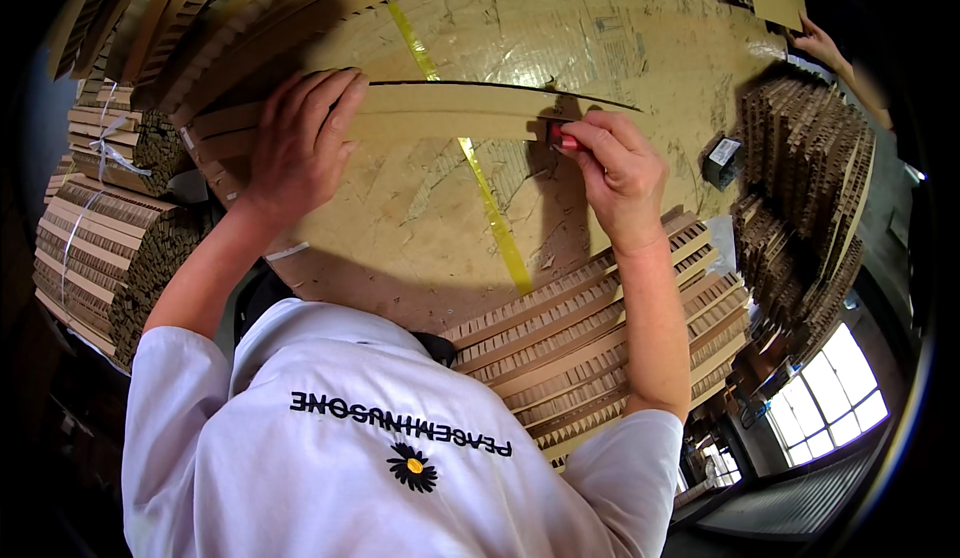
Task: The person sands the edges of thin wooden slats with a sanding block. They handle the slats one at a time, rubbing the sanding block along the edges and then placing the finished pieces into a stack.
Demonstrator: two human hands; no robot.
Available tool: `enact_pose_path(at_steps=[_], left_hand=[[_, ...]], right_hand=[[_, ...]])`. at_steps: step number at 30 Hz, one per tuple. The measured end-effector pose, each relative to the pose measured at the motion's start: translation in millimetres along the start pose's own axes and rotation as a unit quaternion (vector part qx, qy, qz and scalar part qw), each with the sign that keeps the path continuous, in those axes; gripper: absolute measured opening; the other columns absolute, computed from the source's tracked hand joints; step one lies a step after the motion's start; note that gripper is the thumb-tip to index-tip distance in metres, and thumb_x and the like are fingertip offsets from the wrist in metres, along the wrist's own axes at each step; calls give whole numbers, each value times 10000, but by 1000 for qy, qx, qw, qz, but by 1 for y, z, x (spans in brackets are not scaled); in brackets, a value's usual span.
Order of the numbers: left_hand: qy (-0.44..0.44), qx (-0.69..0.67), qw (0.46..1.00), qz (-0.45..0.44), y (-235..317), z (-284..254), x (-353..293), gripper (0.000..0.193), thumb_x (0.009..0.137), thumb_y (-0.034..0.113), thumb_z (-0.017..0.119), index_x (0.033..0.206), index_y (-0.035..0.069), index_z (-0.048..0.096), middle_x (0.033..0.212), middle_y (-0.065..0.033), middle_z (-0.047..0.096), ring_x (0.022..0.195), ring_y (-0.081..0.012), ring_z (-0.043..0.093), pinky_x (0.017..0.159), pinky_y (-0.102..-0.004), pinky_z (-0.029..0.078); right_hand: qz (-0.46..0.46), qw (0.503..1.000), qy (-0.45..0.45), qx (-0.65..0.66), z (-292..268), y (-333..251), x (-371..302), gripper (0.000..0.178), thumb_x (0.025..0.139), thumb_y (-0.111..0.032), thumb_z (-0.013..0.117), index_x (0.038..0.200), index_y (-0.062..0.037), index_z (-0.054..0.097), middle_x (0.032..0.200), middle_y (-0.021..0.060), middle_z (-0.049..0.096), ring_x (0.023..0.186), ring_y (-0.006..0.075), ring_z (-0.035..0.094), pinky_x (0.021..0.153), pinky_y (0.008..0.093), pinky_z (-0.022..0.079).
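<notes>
A long cardboard strip (pixel 430 110) lies across the table in front of me, with a dark line along its far edge. My left hand (pixel 305 143) rests on the strip's left part, its fingers stretched out and pressing down. Near the strip's right end, my right hand (pixel 622 173) is closed in a pinch on a small red tool (pixel 565 137) with a dark end. That tool touches or nearly touches the strip. Its working tip is hidden, so I cannot tell its exact kind.
Yellow tape (pixel 495 223) crosses the worn tabletop (pixel 400 228). Honeycomb cardboard strips (pixel 560 358) are stacked at the near right, others (pixel 230 18) at the far left. Tied bundles (pixel 100 243) stand left. A dark small box (pixel 721 162) sits near a tall stack (pixel 800 168). Another person's hand (pixel 822 46) holds cardboard.
</notes>
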State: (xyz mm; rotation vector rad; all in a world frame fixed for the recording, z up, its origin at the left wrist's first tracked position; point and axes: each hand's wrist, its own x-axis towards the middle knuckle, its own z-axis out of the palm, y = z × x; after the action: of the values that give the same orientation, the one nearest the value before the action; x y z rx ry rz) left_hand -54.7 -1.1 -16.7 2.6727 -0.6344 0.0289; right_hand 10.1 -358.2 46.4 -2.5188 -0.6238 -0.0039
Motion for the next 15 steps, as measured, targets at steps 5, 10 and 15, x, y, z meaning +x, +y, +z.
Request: enact_pose_path(at_steps=[5, 10, 15], left_hand=[[-14, 2, 1000, -3, 0, -1, 1, 848, 744, 83, 801, 1517, 38, 456, 1511, -136, 515, 1390, -323, 500, 1179, -541, 345], [-21, 2, 1000, -3, 0, -3, 3, 853, 739, 87, 804, 1517, 41, 457, 1509, -130, 518, 1386, -326, 504, 1179, -544, 343], [-9, 17, 1000, -3, 0, -3, -1, 853, 714, 94, 819, 1497, 37, 485, 1498, -138, 530, 1378, -332, 510, 1173, -545, 355]], right_hand=[[-6, 1000, -9, 13, 1, 4, 0, 193, 760, -68, 850, 923, -121, 760, 928, 27, 727, 789, 241, 711, 650, 346, 559], [-2, 1000, -7, 15, 4, 6, -1, 190, 760, -69, 850, 919, -117, 757, 927, 25, 726, 765, 240, 708, 642, 345, 556], [-6, 1000, 2, 22, 9, 8, -4, 194, 763, -58, 842, 927, -121, 759, 947, 28, 729, 748, 251, 705, 645, 354, 555]])
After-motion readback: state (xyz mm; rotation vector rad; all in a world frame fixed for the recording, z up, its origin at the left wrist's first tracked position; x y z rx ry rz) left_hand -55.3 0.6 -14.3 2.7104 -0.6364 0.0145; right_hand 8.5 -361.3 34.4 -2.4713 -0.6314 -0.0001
